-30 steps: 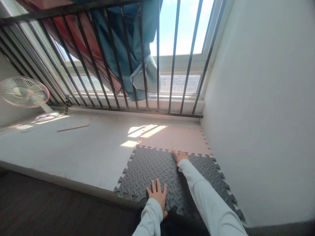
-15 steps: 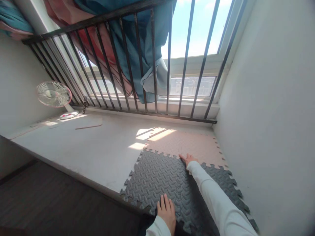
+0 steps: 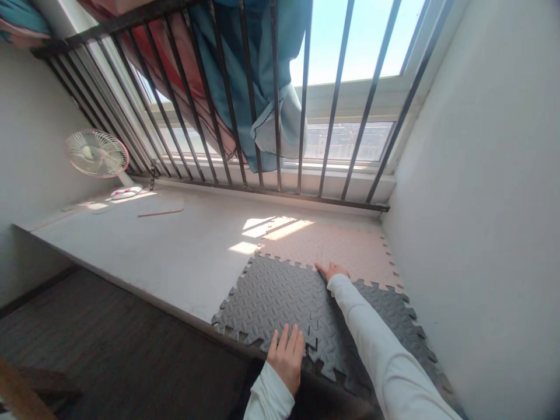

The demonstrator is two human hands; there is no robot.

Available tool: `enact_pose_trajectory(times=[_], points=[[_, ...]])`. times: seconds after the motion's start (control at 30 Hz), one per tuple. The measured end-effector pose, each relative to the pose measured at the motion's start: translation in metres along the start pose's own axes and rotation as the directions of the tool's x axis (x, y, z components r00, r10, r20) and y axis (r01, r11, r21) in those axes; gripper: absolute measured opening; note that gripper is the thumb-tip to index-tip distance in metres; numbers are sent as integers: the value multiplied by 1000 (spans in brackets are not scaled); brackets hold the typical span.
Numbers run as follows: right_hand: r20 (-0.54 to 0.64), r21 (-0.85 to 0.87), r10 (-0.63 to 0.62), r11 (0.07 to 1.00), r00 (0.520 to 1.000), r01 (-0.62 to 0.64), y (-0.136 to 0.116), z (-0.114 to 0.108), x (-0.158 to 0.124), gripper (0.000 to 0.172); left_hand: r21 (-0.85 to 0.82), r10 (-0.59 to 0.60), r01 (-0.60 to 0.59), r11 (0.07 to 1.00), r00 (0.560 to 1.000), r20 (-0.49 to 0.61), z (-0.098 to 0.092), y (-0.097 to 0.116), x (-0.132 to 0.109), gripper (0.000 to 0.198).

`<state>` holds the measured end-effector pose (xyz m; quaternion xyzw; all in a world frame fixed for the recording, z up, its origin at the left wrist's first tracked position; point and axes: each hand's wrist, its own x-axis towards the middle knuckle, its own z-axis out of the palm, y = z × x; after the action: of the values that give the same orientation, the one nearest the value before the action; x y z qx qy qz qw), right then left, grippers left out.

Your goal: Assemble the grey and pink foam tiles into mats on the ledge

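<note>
A dark grey foam mat [image 3: 271, 291] with toothed edges and a raised leaf-like pattern lies on the white ledge. Behind it is a pale pink foam mat [image 3: 336, 242], its teeth meeting the grey one along a seam. My right hand [image 3: 333, 272] rests on this seam, index finger stretched out and pointing left; its other fingers are partly visible. My left hand [image 3: 286, 357] lies flat at the grey mat's near edge, fingers extended, holding nothing. My right sleeve covers part of the grey mat.
A small fan [image 3: 98, 154] stands at the ledge's far left, with a thin strip [image 3: 160, 213] lying nearby. Black railing [image 3: 271, 189] runs along the window before a blue and red curtain [image 3: 266, 76]. A wall [image 3: 472, 192] bounds the right side. The white ledge [image 3: 175, 251] drops to a dark floor [image 3: 109, 332].
My view has shifted slightly, so the mats appear higher. My right hand has slid a little left along the seam. My left hand has shifted slightly left at the near edge.
</note>
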<state>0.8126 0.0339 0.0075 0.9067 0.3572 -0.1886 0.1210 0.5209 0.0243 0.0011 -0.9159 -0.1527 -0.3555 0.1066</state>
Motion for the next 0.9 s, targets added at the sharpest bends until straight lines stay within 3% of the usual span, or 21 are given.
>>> enact_pose_trajectory(times=[0.37, 0.67, 0.8, 0.9], points=[[8, 26, 8, 1000, 1000, -9, 0, -6, -4, 45, -166, -92, 75, 983, 991, -100, -5, -7, 40, 36], [14, 1, -18, 1000, 1000, 18, 1, -6, -5, 44, -162, -7, 15, 987, 999, 44, -12, -25, 92, 29], [-3, -19, -20, 1000, 1000, 20, -1, -4, -6, 47, -79, -258, 261, 962, 965, 47, -29, -49, 128, 27], [-19, -34, -10, 999, 1000, 9, -2, -4, -9, 50, -27, -438, 437, 899, 898, -39, -58, -91, 166, 26]])
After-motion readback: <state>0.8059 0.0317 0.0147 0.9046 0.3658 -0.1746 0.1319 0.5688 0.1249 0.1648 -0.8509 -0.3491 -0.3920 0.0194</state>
